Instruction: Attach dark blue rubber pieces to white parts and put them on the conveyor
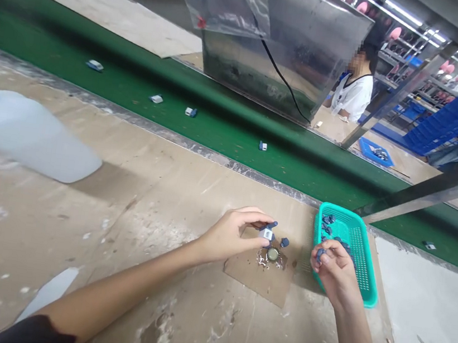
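Observation:
My left hand [232, 231] pinches a small white and dark blue plastic part [266, 233] between thumb and fingers, above a piece of brown cardboard [257, 279]. A round metal cap [272, 254] sits on that cardboard, with shiny whitish spatter around it. Close behind the cap lies a loose dark blue piece [284, 242]. Over the near left side of a green plastic basket [370, 269], my right hand [336, 270] is closed on another small dark blue piece [320, 254]. Several similar blue pieces [327, 224] lie in the basket, some hidden behind my right hand.
A green conveyor belt [221, 128] runs behind the stained worktable [158, 196], carrying several white and blue parts. At the left lies a whitish plastic jug [35, 132] with a blue cap. Metal posts [415, 199] stand at right; a person [353, 92] sits beyond the belt.

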`<state>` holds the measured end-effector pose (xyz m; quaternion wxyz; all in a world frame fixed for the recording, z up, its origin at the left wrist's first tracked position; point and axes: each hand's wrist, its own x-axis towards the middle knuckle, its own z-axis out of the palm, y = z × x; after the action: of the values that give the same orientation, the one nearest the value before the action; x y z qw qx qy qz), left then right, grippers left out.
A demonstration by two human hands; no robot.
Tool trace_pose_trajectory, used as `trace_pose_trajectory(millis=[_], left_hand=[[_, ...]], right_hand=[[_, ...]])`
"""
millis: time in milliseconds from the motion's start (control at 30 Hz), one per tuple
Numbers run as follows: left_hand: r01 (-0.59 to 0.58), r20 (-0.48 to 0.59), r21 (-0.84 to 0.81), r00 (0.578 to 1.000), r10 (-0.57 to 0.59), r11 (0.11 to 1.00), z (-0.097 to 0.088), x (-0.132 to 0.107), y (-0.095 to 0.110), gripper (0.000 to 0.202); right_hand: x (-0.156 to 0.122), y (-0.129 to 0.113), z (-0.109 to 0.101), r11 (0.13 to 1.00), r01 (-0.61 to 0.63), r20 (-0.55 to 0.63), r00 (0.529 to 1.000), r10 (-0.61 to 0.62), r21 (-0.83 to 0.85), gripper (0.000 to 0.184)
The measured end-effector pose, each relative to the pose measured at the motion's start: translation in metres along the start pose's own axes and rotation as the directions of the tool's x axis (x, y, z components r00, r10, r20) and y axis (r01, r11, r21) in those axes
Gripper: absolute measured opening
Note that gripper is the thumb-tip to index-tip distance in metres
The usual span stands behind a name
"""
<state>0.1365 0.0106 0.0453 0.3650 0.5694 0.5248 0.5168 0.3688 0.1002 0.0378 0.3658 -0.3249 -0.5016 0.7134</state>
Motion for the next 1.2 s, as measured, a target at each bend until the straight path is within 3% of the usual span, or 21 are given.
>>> trace_pose_trajectory(millis=[167,300,367,433,533,600,700,767,800,900,967,1067,1200], left_hand=[[0.137,-0.019,-0.093,0.99,-0.139,0.986,0.002,-0.016,-0.014,0.032],[0.218,-0.053,-0.147,0.972,-0.228,0.965,0.002,-0.024,-0.025,0.036],[0.194,-0.048,-0.087,0.979,-0.198,0.977,0.002,-0.024,-0.025,0.034],[0.158,-0.041,0.035,0.987,-0.156,0.987,0.001,-0.023,-0.023,0.031],[0.117,-0.038,0.219,0.993,-0.112,0.969,0.002,-0.023,-0.02,0.027],[0.091,-0.031,0.273,0.996,-0.086,0.958,0.004,-0.024,-0.019,0.028],[0.058,-0.011,0.298,0.998,-0.057,0.953,0.007,-0.027,-0.02,0.032],[0.034,-0.002,0.303,0.999,-0.034,0.952,0.009,-0.028,-0.021,0.034],[0.014,0.004,0.303,1.0,-0.016,0.953,0.011,-0.029,-0.021,0.033],[-0.067,0.024,0.295,0.998,0.063,0.953,0.015,-0.029,-0.019,0.03],[-0.125,0.036,0.289,0.992,0.119,0.949,0.018,-0.028,-0.016,0.029],[-0.174,0.049,0.288,0.985,0.167,0.942,0.023,-0.027,-0.012,0.029],[-0.2,0.056,0.304,0.98,0.192,0.931,0.027,-0.027,-0.01,0.03]], right_hand=[[-0.004,0.016,0.014,0.995,-0.002,0.042,0.999,0.007,-0.1,0.017],[-0.003,0.026,0.017,0.92,0.145,0.121,0.987,-0.108,-0.364,0.01],[-0.004,0.03,0.018,0.784,0.273,0.212,0.96,-0.184,-0.557,0.006],[-0.006,0.035,0.02,0.593,0.393,0.31,0.92,-0.242,-0.703,0.007],[-0.008,0.045,0.022,0.362,0.498,0.406,0.862,-0.302,-0.788,0.013],[-0.007,0.053,0.022,0.281,0.506,0.421,0.852,-0.312,-0.816,0.015],[-0.005,0.059,0.022,0.226,0.488,0.412,0.856,-0.312,-0.843,0.015],[-0.006,0.057,0.024,0.277,0.463,0.366,0.867,-0.338,-0.842,0.012],[-0.007,0.055,0.026,0.358,0.436,0.311,0.881,-0.356,-0.826,0.01],[-0.012,0.043,0.037,0.753,0.31,0.089,0.943,-0.32,-0.581,0.018],[-0.016,0.036,0.047,0.912,0.226,0.021,0.972,-0.233,-0.341,0.026],[-0.02,0.031,0.058,0.97,0.169,-0.014,0.985,-0.174,-0.176,0.031],[-0.024,0.035,0.063,0.969,0.183,-0.041,0.981,-0.192,-0.164,0.031]])
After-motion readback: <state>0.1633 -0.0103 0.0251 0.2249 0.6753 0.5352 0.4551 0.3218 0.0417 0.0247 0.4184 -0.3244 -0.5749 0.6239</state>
